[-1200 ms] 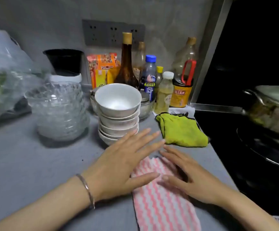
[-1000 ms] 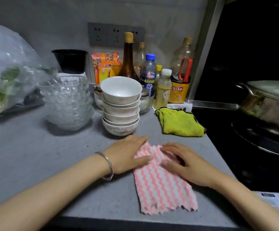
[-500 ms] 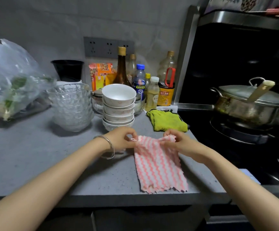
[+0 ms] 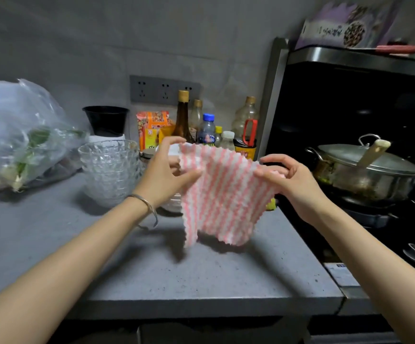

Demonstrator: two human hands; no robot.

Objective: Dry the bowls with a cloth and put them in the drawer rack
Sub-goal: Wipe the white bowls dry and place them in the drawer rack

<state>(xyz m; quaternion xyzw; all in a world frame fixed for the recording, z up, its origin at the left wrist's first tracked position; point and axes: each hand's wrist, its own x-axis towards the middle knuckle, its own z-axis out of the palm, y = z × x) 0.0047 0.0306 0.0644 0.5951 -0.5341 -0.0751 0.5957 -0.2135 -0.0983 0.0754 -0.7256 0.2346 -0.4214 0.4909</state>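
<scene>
Holding the pink-striped cloth (image 4: pixel 222 192) up off the grey counter (image 4: pixel 201 274), I am pinching its left edge with my left hand (image 4: pixel 163 176) and its right corner with my right hand (image 4: pixel 294 186), hands apart. It is hanging before the white bowls (image 4: pixel 172 206), hiding most of the stack beside the glass bowls (image 4: pixel 109 170).

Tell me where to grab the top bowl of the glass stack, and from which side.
I would pinch the top glass bowl at its near rim, coming from above and the front. It sits upright, mouth up, nested in the others so only its rim is free. A black cup stands behind it and a plastic bag lies to the left.
</scene>
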